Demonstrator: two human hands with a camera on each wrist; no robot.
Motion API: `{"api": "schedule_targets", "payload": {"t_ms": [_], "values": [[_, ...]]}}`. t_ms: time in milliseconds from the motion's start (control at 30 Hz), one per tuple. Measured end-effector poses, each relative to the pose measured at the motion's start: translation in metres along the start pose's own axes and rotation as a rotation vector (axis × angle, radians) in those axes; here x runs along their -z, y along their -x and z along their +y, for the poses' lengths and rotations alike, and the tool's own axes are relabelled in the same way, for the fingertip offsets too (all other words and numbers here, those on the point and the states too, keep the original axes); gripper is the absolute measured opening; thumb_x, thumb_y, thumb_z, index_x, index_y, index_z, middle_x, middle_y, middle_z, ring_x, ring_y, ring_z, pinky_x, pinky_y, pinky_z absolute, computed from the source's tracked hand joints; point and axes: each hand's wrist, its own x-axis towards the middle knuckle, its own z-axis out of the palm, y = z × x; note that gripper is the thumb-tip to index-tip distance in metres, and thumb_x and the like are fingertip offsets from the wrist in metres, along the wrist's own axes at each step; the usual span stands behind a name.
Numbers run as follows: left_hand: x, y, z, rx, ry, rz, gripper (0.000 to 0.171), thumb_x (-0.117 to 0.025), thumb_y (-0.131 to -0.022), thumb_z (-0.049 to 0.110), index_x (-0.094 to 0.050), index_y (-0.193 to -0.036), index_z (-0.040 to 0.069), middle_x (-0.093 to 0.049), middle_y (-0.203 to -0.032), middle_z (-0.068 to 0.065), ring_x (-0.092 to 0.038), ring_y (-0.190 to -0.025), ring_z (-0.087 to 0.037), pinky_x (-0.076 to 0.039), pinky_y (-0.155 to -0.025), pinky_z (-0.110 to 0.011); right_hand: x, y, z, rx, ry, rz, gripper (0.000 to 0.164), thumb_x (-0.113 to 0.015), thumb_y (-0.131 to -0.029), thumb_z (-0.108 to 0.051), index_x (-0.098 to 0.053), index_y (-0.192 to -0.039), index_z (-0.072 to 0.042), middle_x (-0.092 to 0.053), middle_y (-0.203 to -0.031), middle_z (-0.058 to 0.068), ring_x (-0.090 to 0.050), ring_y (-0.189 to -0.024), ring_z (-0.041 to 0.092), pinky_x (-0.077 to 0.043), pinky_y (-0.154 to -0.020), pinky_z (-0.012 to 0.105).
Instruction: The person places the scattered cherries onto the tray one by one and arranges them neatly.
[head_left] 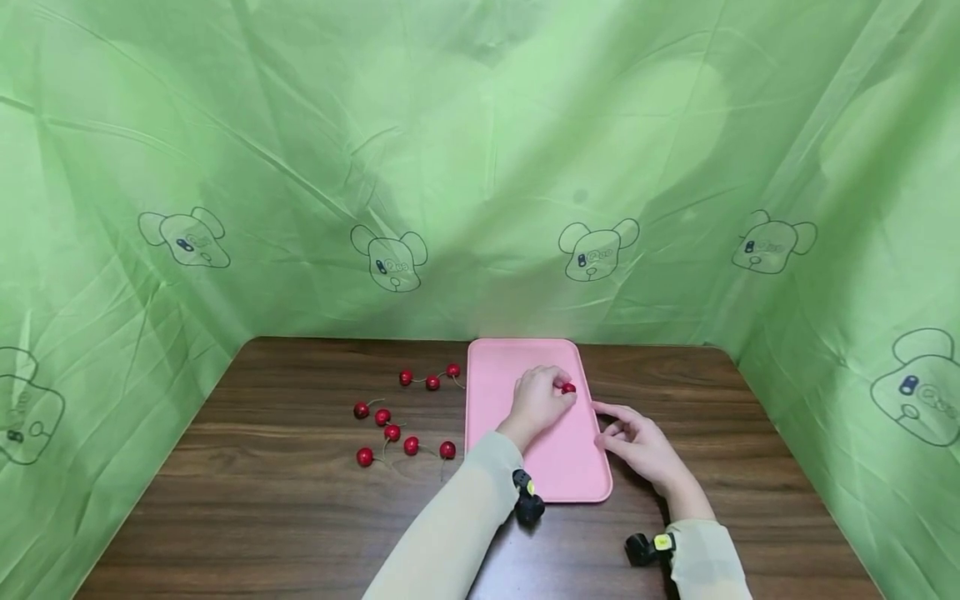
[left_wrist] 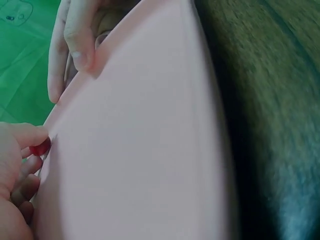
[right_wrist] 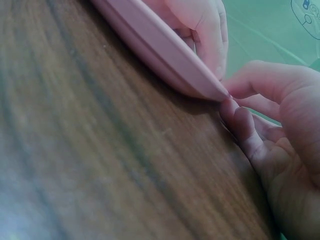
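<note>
My left hand (head_left: pixel 536 400) is over the pink tray (head_left: pixel 566 475), near its right rim. Thumb and fingertips pinch a red cherry (head_left: pixel 568 388), also visible in the left wrist view as a cherry (left_wrist: pixel 40 147) at the tray's edge. My right hand (head_left: pixel 641 450) holds the tray's right rim from outside. Its thumb lies on the rim in the left wrist view, while the other fingers are by the outer side. Left of the tray lie several stemmed cherries (head_left: pixel 411 446) on the wooden table (head_left: pixel 285 492). Part of the cherry is hidden by fingers.
Three cherries (head_left: pixel 432 382) form a row near the tray's upper left side. A green curtain (head_left: pixel 480 167) with bear-head drawings encloses the table at the back and both sides. Black wrist cameras (head_left: pixel 529 507) are strapped to both sleeves.
</note>
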Motion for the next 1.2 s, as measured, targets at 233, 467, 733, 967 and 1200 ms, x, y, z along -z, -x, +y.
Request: {"api": "schedule_targets", "payload": {"t_ms": [233,467,733,967,1200], "values": [[0.002,-0.002,-0.004,0.010,0.050,-0.029,0.030,-0.086,-0.091,0.027,-0.078,-0.116,0.013,-0.075,-0.109,0.001,-0.066,-0.105,-0.015,-0.048,-0.100,-0.036,0.000,0.000,-0.002,-0.012,0.007,-0.002,0.056,-0.077,-0.096,0.002,-0.062,-0.150,0.001,-0.072,-0.095,0.017,-0.068,-0.083,0.012,-0.054,-0.077,0.023],[0.015,-0.002,-0.005,0.008,0.123,-0.072,0.039,-0.087,-0.091,0.023,-0.074,-0.124,0.006,-0.073,-0.112,-0.007,-0.067,-0.105,-0.020,-0.052,-0.097,-0.034,0.001,0.000,-0.001,-0.012,0.008,-0.001,0.056,-0.078,-0.097,0.001,-0.062,-0.150,0.001,-0.072,-0.097,0.018,-0.068,-0.086,0.014,-0.055,-0.077,0.023],[0.035,0.004,-0.001,-0.026,0.078,-0.124,0.045,-0.086,-0.094,0.023,-0.070,-0.133,0.008,-0.073,-0.123,-0.006,-0.071,-0.113,-0.021,-0.055,-0.101,-0.035,-0.001,0.000,-0.001,-0.007,0.009,0.002,0.055,-0.078,-0.097,0.000,-0.062,-0.149,0.001,-0.072,-0.097,0.016,-0.068,-0.087,0.014,-0.055,-0.076,0.023],[0.055,0.022,0.006,-0.152,-0.048,-0.161,0.047,-0.084,-0.095,0.024,-0.069,-0.136,0.008,-0.073,-0.131,-0.007,-0.068,-0.121,-0.023,-0.052,-0.108,-0.036,0.001,0.003,-0.005,-0.031,0.046,0.019,0.055,-0.080,-0.097,-0.003,-0.063,-0.149,0.001,-0.073,-0.098,0.014,-0.069,-0.087,0.015,-0.056,-0.075,0.023],[0.082,0.030,0.003,-0.212,-0.069,-0.181,0.050,-0.082,-0.096,0.027,-0.067,-0.140,0.008,-0.072,-0.134,-0.007,-0.068,-0.119,-0.023,-0.051,-0.109,-0.037,0.000,0.001,-0.001,-0.036,0.042,0.015,0.055,-0.080,-0.097,-0.003,-0.064,-0.149,-0.001,-0.073,-0.101,0.015,-0.069,-0.088,0.015,-0.056,-0.077,0.024]]}}
